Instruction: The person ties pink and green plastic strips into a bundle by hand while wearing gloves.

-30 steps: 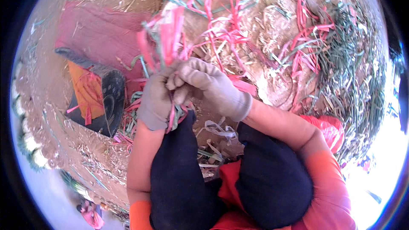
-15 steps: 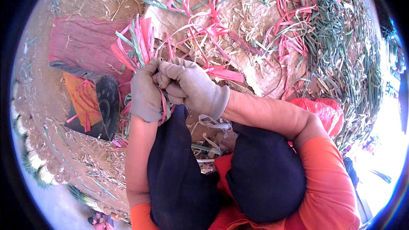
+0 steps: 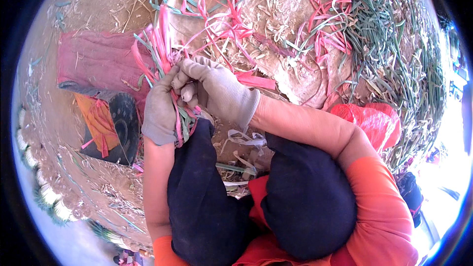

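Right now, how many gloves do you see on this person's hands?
2: one on the left hand, which grips pink and green strips, and one on the right hand, its fingers curled close beside the left. Any other could be hidden; I see none.

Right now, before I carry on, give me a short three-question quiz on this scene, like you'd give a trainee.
1. True or false: the left hand and the right hand both wear gloves.
2. Which lies heaped at the picture's upper right?
A) orange cloth
B) long green leaves
C) dusty pink cloth
3. Fill in: the ribbon-like strips in the left hand's grip are pink and ____.

Key: 1. True. 2. B. 3. Green.
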A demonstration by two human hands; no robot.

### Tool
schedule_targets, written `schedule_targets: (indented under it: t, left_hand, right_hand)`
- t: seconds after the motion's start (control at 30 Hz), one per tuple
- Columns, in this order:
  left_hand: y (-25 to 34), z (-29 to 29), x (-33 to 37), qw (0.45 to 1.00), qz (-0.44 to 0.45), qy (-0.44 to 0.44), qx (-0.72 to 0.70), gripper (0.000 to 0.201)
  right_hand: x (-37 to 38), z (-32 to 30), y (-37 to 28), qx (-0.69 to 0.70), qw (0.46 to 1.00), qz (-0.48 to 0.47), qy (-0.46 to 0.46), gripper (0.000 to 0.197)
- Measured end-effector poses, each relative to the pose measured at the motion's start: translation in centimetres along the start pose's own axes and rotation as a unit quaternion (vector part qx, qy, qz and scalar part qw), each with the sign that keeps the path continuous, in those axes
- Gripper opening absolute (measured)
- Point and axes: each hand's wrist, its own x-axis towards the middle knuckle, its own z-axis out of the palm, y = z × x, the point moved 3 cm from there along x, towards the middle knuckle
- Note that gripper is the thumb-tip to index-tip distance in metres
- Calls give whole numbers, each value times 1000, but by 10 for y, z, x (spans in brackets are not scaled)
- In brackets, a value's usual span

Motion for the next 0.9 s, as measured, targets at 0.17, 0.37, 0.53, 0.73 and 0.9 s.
schedule_targets:
  t: [0.17,0.37,0.53,0.73,0.9]
  left_hand:
    - [-1,6,7,998,24,21,51,31]
    - [1,26,0,983,18,142,118,31]
    - [2,20,4,978,84,165,95,27]
    - [2,22,8,976,92,181,79,28]
    - [3,26,7,968,110,207,95,25]
  right_hand:
    - [2,-6,-5,-16,1000,-23,2,28]
    - [-10,7,-6,11,999,24,39,23]
    - [-18,9,-8,47,996,72,-5,26]
    - [-28,14,-16,54,996,74,-16,26]
    - [-33,16,-17,43,995,90,0,26]
